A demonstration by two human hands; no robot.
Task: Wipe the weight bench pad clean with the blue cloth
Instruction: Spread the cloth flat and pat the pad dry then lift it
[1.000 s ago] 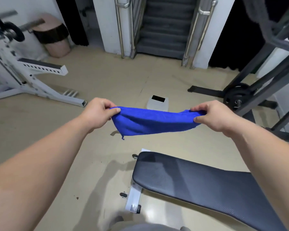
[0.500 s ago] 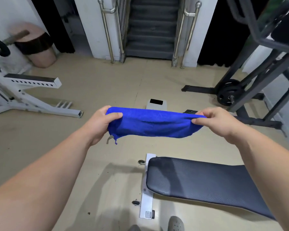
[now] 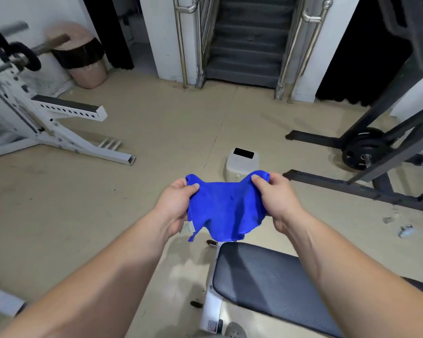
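Note:
The blue cloth (image 3: pixel 224 206) hangs slack in the air between both hands, in the middle of the head view. My left hand (image 3: pixel 176 206) pinches its upper left corner and my right hand (image 3: pixel 277 200) pinches its upper right corner. Below the cloth lies the weight bench pad (image 3: pixel 261 281), dark grey and textured, running from centre to the lower right on a white frame. The cloth's lower edge hangs just above the pad's near end, apart from it. My right forearm covers part of the pad.
A white bin with a black top (image 3: pixel 242 164) stands on the tan floor beyond the cloth. A white rack (image 3: pixel 59 132) fills the left side. A black rack with a weight plate (image 3: pixel 364 152) stands at right. Stairs (image 3: pixel 247 45) rise at the back.
My hands have come closer together, so the cloth that was stretched taut now sags loosely. The view has shifted, with the bench pad lower and more to the right.

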